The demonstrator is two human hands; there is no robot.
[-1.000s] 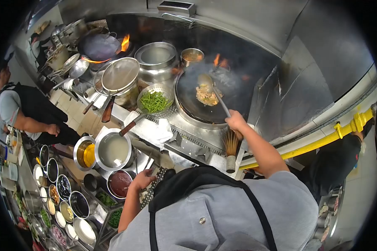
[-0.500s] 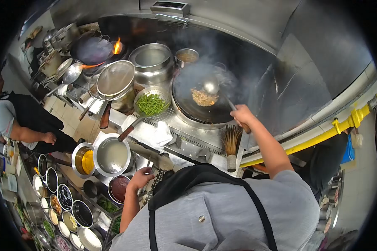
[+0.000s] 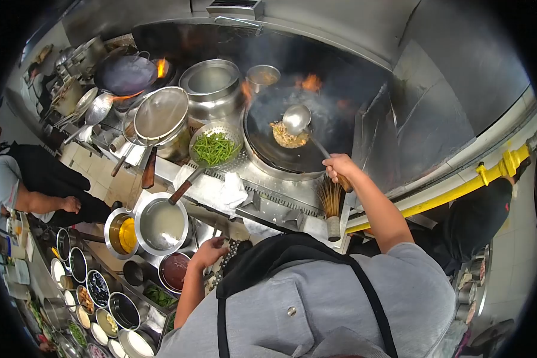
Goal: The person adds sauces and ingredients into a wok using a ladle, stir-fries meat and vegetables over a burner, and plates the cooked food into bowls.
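Note:
My right hand (image 3: pixel 340 169) grips the wooden end of a long-handled ladle (image 3: pixel 296 119). The ladle's bowl rests over a clump of browned minced food (image 3: pixel 287 137) in a dark, smoking wok (image 3: pixel 328 154). Flames (image 3: pixel 309 83) show behind the wok's far rim. My left hand (image 3: pixel 209 252) is low at the counter's front edge, fingers loosely bent and apart, with nothing visible in them. It is nearest to a pot of dark red sauce (image 3: pixel 175 271). A bamboo brush (image 3: pixel 330 206) stands below my right hand.
A perforated strainer of green beans (image 3: pixel 216 149) sits left of the wok, with a large steel pot (image 3: pixel 210 83) behind. A pot of cloudy liquid (image 3: pixel 161 224) and one of yellow oil (image 3: pixel 126 234) stand nearer. Another person (image 3: pixel 36 185) stands left. A yellow pipe (image 3: pixel 453 197) runs right.
The ladle's bowl has shifted slightly left and nearer, over the food. Flames have appeared behind the wok, and its smoke looks thinner. My left hand has moved slightly right, its fingers looser.

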